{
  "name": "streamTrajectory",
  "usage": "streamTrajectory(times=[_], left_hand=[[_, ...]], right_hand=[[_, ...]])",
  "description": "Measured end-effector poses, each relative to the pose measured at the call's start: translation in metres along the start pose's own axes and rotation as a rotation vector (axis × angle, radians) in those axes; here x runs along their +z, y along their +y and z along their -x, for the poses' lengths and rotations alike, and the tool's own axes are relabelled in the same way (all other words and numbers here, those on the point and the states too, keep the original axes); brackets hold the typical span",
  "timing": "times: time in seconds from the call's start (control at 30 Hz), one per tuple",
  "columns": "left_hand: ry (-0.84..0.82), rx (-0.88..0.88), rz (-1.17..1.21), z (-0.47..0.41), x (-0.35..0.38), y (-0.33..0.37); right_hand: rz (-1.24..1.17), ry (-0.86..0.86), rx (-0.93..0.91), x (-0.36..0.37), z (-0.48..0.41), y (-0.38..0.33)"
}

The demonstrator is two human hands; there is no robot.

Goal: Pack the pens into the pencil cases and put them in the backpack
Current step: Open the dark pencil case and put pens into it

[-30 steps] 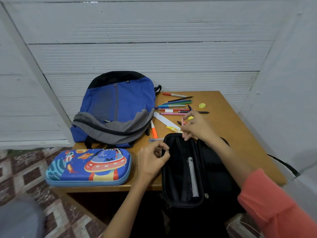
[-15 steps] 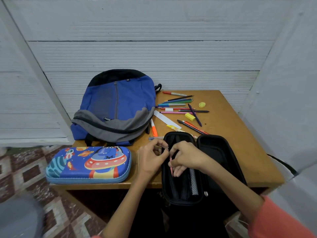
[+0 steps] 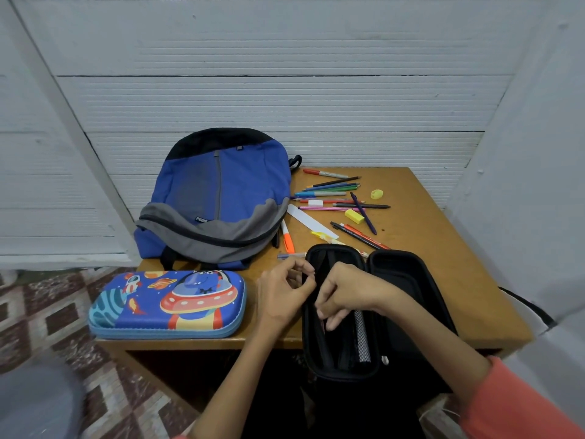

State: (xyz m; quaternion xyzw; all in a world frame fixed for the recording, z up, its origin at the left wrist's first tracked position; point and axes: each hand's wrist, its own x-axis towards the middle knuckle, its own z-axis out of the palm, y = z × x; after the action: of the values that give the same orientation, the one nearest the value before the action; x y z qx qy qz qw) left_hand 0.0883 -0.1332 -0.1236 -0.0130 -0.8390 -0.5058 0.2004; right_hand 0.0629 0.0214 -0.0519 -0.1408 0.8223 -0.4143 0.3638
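At the near edge of the desk (image 3: 459,280), my left hand (image 3: 281,296) pinches the left rim of the black pencil case (image 3: 408,296). My right hand (image 3: 348,293) curls fingers-down into its left half. I cannot tell whether those fingers grip a pen.

The risk, as I judge it, is the overhang. The open case hangs its near end off the desk's near edge, so letting go of the rim or pressing hard inside could tip it towards my lap and spill what it holds. A pen pushed in crooked could catch on the mesh pocket (image 3: 361,337) and stop the case from closing later.

The black case lies spread flat in two halves, hard-shelled and dark inside, with the right half apparently empty. The blue pencil case (image 3: 167,305), printed with a spaceship, lies closed at the near left corner. The backpack (image 3: 218,198) stands at the far left against the wall, its zip apparently drawn. Most pens (image 3: 332,188) lie loose towards the far right corner, beside a yellow eraser (image 3: 354,216), so most of the packing remains.
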Motion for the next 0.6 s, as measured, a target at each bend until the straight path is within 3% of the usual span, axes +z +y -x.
streamTrajectory(times=[0.13, 0.27, 0.4, 0.5, 0.6], left_hand=[[-0.009, -0.017, 0.027, -0.001, 0.001, 0.0], [-0.019, -0.005, 0.021, -0.001, 0.003, -0.002], [-0.018, 0.008, -0.01, -0.001, 0.003, 0.0], [-0.006, 0.048, -0.064, 0.0, 0.001, 0.002], [-0.01, 0.077, -0.128, 0.0, 0.0, 0.004]], right_hand=[[-0.034, 0.114, -0.087, -0.015, -0.01, 0.0], [-0.186, 0.458, -0.137, -0.039, -0.027, 0.008], [0.051, 0.847, -0.075, -0.079, -0.054, 0.033], [0.299, 0.903, -0.009, -0.101, -0.067, 0.05], [0.401, 0.94, 0.046, -0.109, -0.074, 0.059]])
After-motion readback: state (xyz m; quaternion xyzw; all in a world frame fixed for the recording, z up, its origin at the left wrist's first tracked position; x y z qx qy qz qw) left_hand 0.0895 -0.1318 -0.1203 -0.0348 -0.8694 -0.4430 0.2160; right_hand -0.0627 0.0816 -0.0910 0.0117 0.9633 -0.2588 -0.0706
